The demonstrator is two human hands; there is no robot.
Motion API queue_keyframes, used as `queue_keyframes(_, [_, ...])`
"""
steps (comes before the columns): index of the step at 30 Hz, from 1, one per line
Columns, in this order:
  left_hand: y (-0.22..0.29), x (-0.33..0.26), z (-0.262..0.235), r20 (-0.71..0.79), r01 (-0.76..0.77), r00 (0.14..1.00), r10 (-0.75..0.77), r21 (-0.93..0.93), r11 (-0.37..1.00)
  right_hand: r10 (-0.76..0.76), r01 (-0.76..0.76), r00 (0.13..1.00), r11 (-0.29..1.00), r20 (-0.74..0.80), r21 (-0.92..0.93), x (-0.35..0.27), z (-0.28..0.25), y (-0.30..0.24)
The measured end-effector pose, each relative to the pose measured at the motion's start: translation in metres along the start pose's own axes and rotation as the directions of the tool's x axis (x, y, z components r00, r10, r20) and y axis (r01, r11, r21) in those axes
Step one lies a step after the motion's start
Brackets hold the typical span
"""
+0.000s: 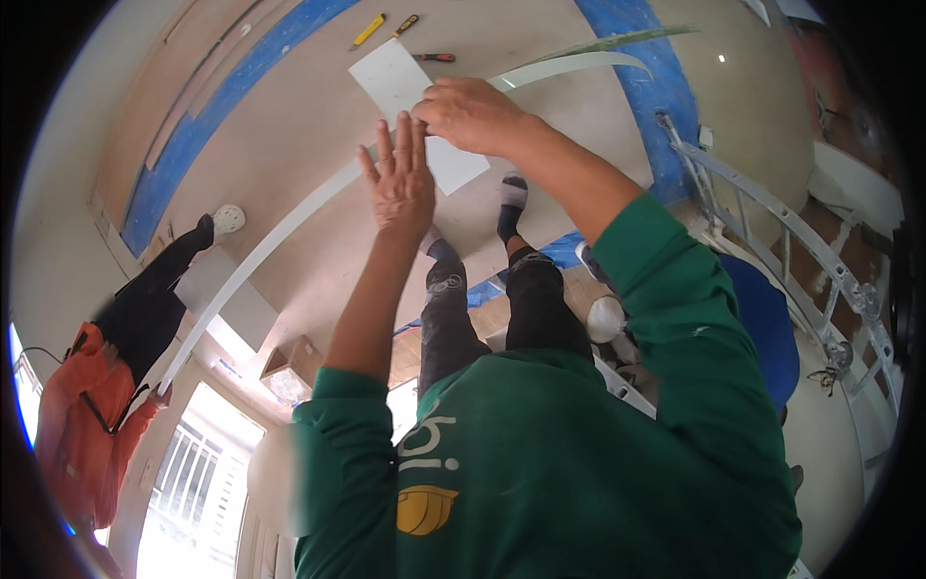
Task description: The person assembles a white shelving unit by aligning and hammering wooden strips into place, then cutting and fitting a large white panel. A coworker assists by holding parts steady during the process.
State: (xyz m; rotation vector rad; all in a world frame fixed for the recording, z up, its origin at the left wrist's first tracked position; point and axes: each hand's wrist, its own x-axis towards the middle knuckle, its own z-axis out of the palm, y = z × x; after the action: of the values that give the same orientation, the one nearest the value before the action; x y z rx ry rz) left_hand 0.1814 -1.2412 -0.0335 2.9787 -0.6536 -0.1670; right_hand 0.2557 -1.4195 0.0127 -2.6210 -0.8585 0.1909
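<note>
A long narrow white strip curves from the lower left, passes behind my hands and reaches the far right. My left hand is open over it, fingers stretched out and pointing away from me. Just to the right, my right hand is closed with curled fingers, its fingertips close to the left fingertips. What they pinch, if anything, is hidden. Beneath both hands lies a white rectangular sheet on the pale board. At the strip's lower-left end, another person's hand holds it.
A yellow utility knife and two dark-handled tools, one a screwdriver-like tool, lie beyond the sheet. Blue tape borders the surface. A metal ladder stands at right. The other person in orange stands at left, near a white box.
</note>
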Motion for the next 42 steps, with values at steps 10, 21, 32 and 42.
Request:
queue_keyframes(10, [0.002,-0.004,-0.004,-0.024,0.05,0.998,-0.052,-0.059,0.997,0.046,-0.046,0.999,0.996,0.007,-0.073,-0.065,-0.076,0.083])
queue_keyframes(21, [0.006,0.002,-0.008,-0.014,0.067,0.998,-0.067,-0.033,0.997,0.038,-0.037,0.998,0.999,-0.048,0.02,-0.068,-0.057,0.109])
queue_keyframes(32, [0.007,0.0,-0.006,-0.023,0.057,0.998,-0.058,-0.035,0.998,0.098,-0.102,0.993,0.993,0.063,0.052,-0.065,-0.062,0.107])
queue_keyframes(42, [0.005,-0.002,0.002,-0.079,0.04,0.996,-0.04,-0.004,0.999,0.044,-0.058,0.989,0.994,0.139,0.096,-0.058,-0.065,0.113])
